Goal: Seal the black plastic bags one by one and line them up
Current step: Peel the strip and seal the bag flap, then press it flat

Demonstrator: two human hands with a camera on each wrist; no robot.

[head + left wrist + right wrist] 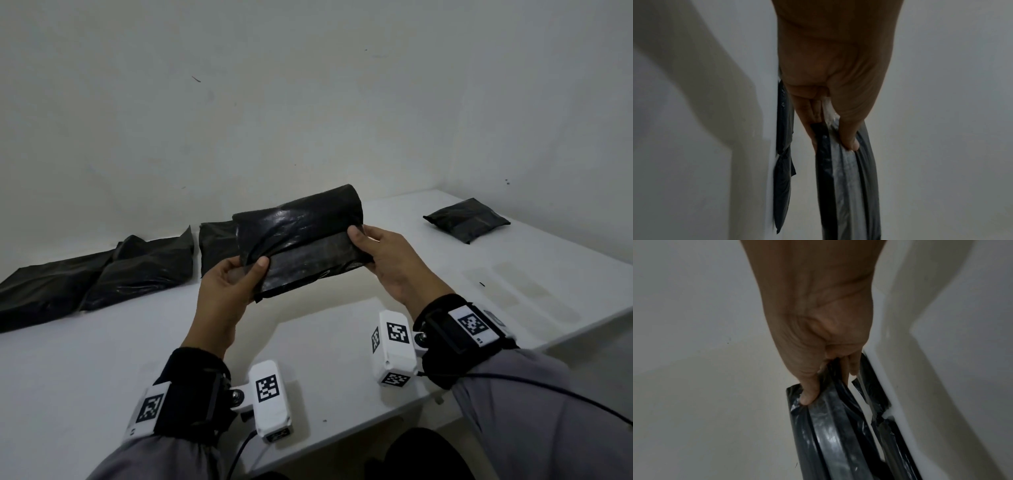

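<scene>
I hold one black plastic bag [301,236] in the air above the white table [102,359], its flap folded towards me. My left hand [236,277] pinches its left edge, thumb on top. My right hand [376,253] pinches its right edge. In the left wrist view the left hand [836,138] grips the bag [846,186] edge-on, with a bit of clear film by the fingers. The right wrist view shows my right hand [818,386] with its thumb pressed on the glossy bag [830,431].
Several black bags [102,274] lie overlapping along the wall at the back left. A single sealed bag [467,219] sits at the far right corner. Faint clear strips [534,291] lie on the table's right side. The table's front edge runs near my wrists.
</scene>
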